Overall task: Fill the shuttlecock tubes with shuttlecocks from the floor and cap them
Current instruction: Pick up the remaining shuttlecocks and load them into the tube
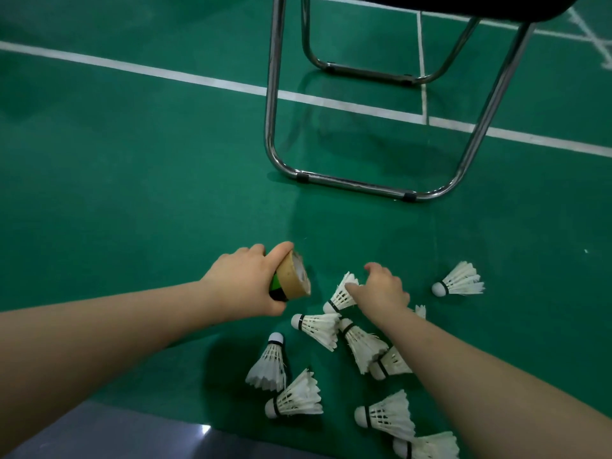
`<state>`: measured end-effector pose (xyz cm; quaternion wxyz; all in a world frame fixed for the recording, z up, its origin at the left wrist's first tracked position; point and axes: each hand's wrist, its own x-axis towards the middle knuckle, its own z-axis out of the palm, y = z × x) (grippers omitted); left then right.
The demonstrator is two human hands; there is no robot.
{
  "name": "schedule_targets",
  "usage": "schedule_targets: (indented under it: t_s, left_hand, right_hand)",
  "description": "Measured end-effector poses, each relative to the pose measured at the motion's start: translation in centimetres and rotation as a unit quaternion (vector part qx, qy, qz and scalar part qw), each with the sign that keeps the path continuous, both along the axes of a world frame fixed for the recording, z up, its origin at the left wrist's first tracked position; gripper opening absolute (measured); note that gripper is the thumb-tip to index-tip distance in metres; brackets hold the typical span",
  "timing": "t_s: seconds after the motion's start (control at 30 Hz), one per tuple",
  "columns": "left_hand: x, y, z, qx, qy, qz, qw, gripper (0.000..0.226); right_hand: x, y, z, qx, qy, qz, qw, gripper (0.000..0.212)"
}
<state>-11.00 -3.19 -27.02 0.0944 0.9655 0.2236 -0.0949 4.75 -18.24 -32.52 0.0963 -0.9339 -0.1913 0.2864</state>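
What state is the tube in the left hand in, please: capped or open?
Open: the tube in the left hand shows a brown rim with white inside, no cap.

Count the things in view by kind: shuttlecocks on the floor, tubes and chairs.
Shuttlecocks on the floor: 10, counting one mostly hidden behind the right hand
Tubes: 1, held in the left hand
Chairs: 1
Total: 12

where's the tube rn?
Head view, lower centre: the tube is gripped in the left hand, just left of the right hand and the shuttlecocks scattered on the green floor.
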Motion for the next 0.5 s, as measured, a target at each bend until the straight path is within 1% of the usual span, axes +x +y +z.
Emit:
schedule_targets:
  t_s: [0.07, 0.1, 0.17, 0.23, 0.33, 0.4, 0.43, 0.5]
  left_hand:
    - [-0.1, -0.1, -0.2, 0.003, 0.003, 0.001, 1.000, 0.090]
    - [-0.2, -0.2, -0.2, 0.003, 0.005, 0.003, 1.000, 0.090]
    - [-0.3, -0.2, -0.3, -0.002, 0.009, 0.008, 1.000, 0.089]
    - [-0.4, -0.2, -0.4, -0.006, 0.012, 0.015, 1.000, 0.090]
    - [-0.1, -0.1, -0.3, -0.011, 0.010, 0.028, 0.999, 0.089]
    - [0.1, -0.2, -0.2, -0.010, 0.010, 0.034, 0.999, 0.089]
    - [0.2, -0.3, -0.1, -0.007, 0.012, 0.037, 0.999, 0.089]
    - [0.4, -0.5, 0.0, -0.002, 0.011, 0.039, 0.999, 0.089]
  right_hand:
    - [0.1, -1.2, -0.9, 0.018, -0.010, -0.003, 1.000, 0.037]
    - [0.0, -1.5, -1.1, 0.034, -0.013, -0.015, 0.999, 0.029]
    - [0.0, -1.9, -1.1, 0.070, -0.025, -0.055, 0.996, 0.022]
    - [0.1, -1.7, -0.6, 0.158, -0.038, -0.094, 0.982, 0.019]
    - [0.0, -1.1, 1.2, 0.329, -0.034, -0.134, 0.934, 0.013]
    - [-0.5, -0.6, 2.5, 0.400, -0.022, -0.149, 0.904, 0.018]
    - [-0.9, -0.4, 3.2, 0.431, -0.003, -0.160, 0.888, 0.022]
    - [-1.8, 0.1, 4.4, 0.479, 0.063, -0.167, 0.860, 0.028]
